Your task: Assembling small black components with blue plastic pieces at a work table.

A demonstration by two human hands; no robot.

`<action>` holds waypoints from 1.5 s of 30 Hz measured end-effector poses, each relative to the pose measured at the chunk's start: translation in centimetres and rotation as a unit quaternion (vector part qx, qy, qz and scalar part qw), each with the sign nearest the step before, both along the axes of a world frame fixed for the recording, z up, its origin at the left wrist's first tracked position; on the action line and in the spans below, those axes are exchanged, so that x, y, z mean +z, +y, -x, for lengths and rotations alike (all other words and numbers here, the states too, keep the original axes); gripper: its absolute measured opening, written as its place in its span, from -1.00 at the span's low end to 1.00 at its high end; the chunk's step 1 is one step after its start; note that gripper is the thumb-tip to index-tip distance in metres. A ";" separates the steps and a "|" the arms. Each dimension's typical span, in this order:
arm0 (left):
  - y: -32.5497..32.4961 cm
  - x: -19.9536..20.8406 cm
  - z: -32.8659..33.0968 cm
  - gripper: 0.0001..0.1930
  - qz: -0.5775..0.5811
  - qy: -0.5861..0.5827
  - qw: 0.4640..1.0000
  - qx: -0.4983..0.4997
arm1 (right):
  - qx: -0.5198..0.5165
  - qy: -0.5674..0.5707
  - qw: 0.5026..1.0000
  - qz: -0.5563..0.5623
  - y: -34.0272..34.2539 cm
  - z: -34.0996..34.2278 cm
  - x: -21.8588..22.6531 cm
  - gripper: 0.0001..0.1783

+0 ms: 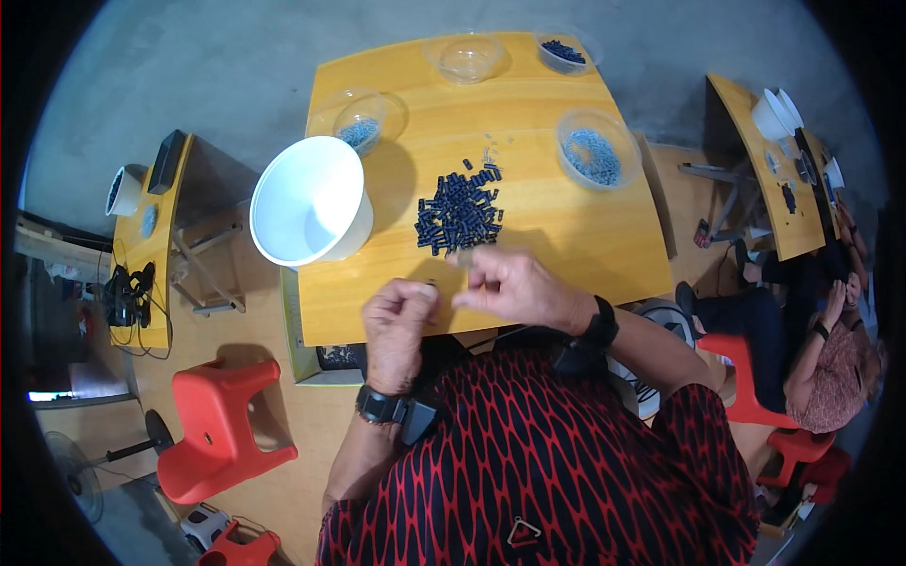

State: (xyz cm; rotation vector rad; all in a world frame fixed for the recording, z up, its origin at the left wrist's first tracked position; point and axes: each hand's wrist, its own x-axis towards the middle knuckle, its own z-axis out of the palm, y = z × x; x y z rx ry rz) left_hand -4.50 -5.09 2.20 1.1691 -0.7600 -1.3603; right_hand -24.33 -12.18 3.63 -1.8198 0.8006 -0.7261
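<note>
On the yellow wooden table (585, 236) in front of me lies a heap of small black cylindrical pieces (458, 212). My left hand (396, 321) is in a pinch near the table's front edge, and a tiny dark piece (431, 282) shows at its fingertips. To its right is my right hand (519, 285), just below the heap, its thumb and forefinger apart with nothing visible between them. A few tiny metal bits (490, 151) lie beyond the heap.
A large white bucket (276, 226) stands at the table's left. Clear bowls (604, 123) hold small silvery parts; another bowl (563, 57) holds black pieces. A red stool (212, 424) stands on the floor at left. A seated person (830, 368) is at far right.
</note>
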 end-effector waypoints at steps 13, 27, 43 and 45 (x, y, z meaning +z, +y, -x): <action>7.4 -8.3 -13.5 -0.86 -0.029 -0.046 0.885 0.463 | -0.007 0.205 0.933 0.297 -3.4 -3.9 -2.6 -0.88; 4.5 -3.4 -8.2 -0.72 0.092 -0.271 0.864 0.414 | -0.084 0.019 0.981 0.173 -1.6 -0.7 -2.1 -0.94; -4.3 -1.9 0.7 -0.74 0.251 -0.529 0.810 -0.019 | -0.147 0.024 0.978 0.143 -1.4 3.9 -2.3 -0.94; -4.6 -2.4 0.6 -0.76 0.262 -0.533 0.805 -0.012 | -0.136 0.023 0.980 0.143 -1.6 3.8 -2.3 -0.95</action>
